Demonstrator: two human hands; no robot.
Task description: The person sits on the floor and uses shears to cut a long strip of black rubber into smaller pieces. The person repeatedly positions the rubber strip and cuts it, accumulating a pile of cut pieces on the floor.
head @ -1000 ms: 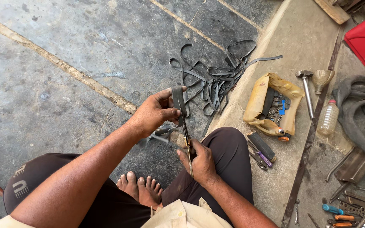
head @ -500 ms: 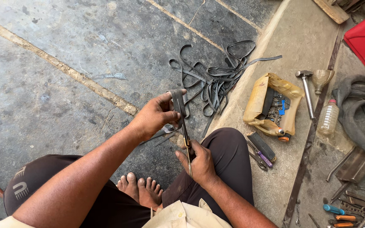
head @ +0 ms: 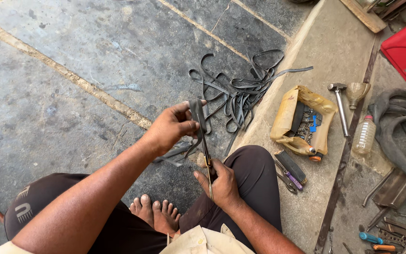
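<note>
Head view: hands [head: 198, 150] hide scissors' [head: 206, 155] handles, rubber strip [head: 197, 110] partly covered.

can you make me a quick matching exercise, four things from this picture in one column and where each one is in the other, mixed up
Things:
1. scissors
2. rubber strip
3. hammer
4. clear plastic bottle

Places:
A. pinched in the left hand
B. lying on the slab just right of the cut-open yellow can
C. gripped in the right hand
D. lying beside the grey hose

Pairs: 1-C, 2-A, 3-B, 4-D
</note>
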